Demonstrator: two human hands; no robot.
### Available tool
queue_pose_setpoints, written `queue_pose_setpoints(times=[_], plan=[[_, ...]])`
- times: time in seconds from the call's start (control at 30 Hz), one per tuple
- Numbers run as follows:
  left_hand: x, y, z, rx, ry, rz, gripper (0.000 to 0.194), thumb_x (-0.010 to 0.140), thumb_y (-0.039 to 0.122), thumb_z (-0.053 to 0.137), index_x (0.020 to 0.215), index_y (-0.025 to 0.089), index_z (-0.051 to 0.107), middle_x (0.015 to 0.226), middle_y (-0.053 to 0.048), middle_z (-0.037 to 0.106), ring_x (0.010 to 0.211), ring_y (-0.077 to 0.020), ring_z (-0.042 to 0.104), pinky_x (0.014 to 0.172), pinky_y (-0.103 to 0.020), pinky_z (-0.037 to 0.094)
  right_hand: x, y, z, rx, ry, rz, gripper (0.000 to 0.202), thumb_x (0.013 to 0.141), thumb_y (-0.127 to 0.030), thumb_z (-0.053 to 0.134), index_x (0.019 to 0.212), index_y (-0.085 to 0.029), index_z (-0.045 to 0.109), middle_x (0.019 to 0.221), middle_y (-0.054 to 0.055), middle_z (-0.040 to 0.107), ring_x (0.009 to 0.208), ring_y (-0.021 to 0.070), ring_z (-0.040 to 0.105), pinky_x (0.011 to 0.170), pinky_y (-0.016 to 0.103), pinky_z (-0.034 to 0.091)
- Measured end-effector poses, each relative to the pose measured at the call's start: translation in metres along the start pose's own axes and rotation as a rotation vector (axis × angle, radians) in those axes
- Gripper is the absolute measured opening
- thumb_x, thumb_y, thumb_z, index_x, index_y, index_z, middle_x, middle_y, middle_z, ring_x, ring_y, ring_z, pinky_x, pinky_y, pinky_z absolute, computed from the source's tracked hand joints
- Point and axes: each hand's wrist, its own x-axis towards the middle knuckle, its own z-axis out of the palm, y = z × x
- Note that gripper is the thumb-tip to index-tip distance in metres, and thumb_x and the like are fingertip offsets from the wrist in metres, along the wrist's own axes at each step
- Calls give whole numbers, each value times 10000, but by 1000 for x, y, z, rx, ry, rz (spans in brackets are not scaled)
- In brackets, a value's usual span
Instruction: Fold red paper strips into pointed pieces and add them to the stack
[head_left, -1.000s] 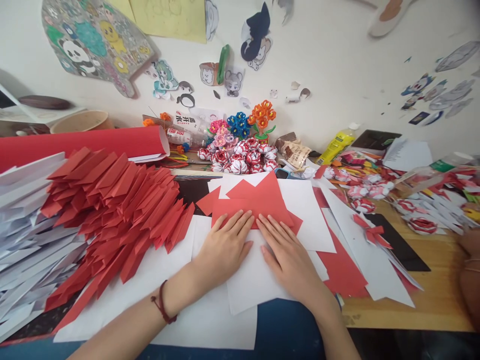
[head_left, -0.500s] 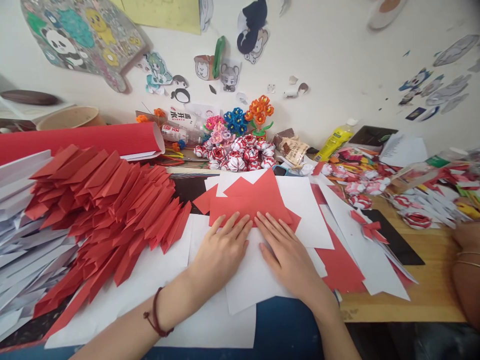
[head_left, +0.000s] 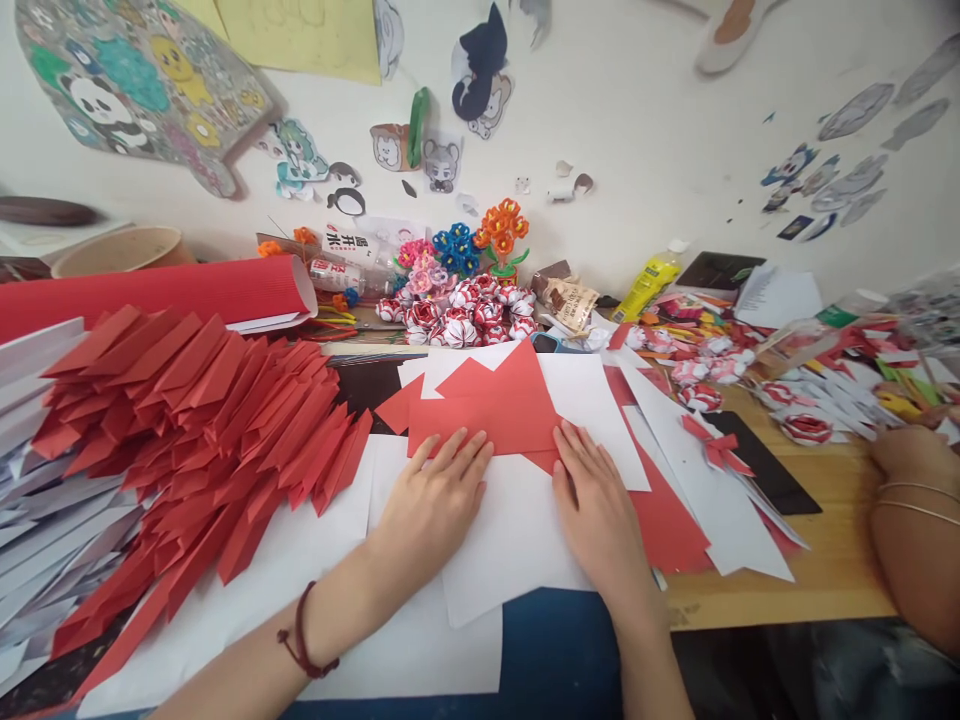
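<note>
A folded red paper (head_left: 480, 410) lies over white sheets (head_left: 510, 530) in front of me. My left hand (head_left: 439, 490) rests flat on its lower left edge, fingers stretched out. At the lower right corner of the red paper, my right hand (head_left: 600, 500) lies with its fingers extended and slightly apart from one another. Pointed red pieces stick out behind and beside the folded paper. To the left is a big pile of folded red strips (head_left: 202, 430), next to folded white strips (head_left: 60, 530).
Red-and-white paper flowers (head_left: 465, 312) sit at the back, near a yellow bottle (head_left: 651, 282). A red corrugated roll (head_left: 150, 295) lies behind the strips. Another person's arm (head_left: 915, 540) is at the right, beside scattered paper pieces and a black sheet (head_left: 780, 470).
My right hand has slid right along the lower edge to the red paper's corner, away from my left hand. The camera view has shifted slightly to the right.
</note>
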Motion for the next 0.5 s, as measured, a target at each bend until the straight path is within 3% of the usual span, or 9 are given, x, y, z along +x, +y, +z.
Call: queue_pose_setpoints(times=[0.07, 0.13, 0.27, 0.37, 0.5], plan=[[0, 0, 1, 1, -3, 8, 419, 1003, 230, 358, 1388, 164, 509, 1425, -76, 538, 1320, -257, 502, 1060, -442, 402, 0, -1, -1, -9, 77, -14, 516, 1000, -247, 344, 1512, -184, 345, 1540, 74, 383, 1452, 268, 305, 1169, 543, 322], [0, 0, 1, 6, -8, 13, 420, 1003, 227, 355, 1387, 157, 511, 1419, -83, 544, 1319, -254, 503, 1064, -441, 399, 1, -7, -4, 3, 67, -136, 519, 994, -208, 356, 1512, -185, 343, 1544, 70, 377, 1455, 254, 299, 1180, 522, 318], [0, 0, 2, 37, -2, 46, 422, 992, 191, 360, 1378, 137, 521, 1428, -103, 532, 1334, -256, 488, 1091, -443, 370, 5, -26, -10, 60, -138, -428, 499, 989, -169, 376, 1488, -184, 388, 1507, 47, 439, 1422, 187, 369, 1188, 419, 349], [0, 0, 1, 53, 5, 49, 424, 991, 187, 362, 1381, 138, 521, 1428, -107, 529, 1323, -255, 499, 1092, -440, 365, 4, -33, -11, 80, -156, -386, 460, 988, -171, 392, 1443, -167, 461, 1466, 35, 495, 1389, 175, 422, 1181, 390, 369], [1, 0, 0, 45, 4, 36, 422, 996, 197, 358, 1384, 156, 521, 1419, -94, 541, 1302, -249, 522, 1082, -433, 375, -1, -30, -4, 73, -27, -252, 400, 986, -167, 397, 1340, -142, 581, 1378, 54, 587, 1315, 199, 515, 1146, 404, 414]])
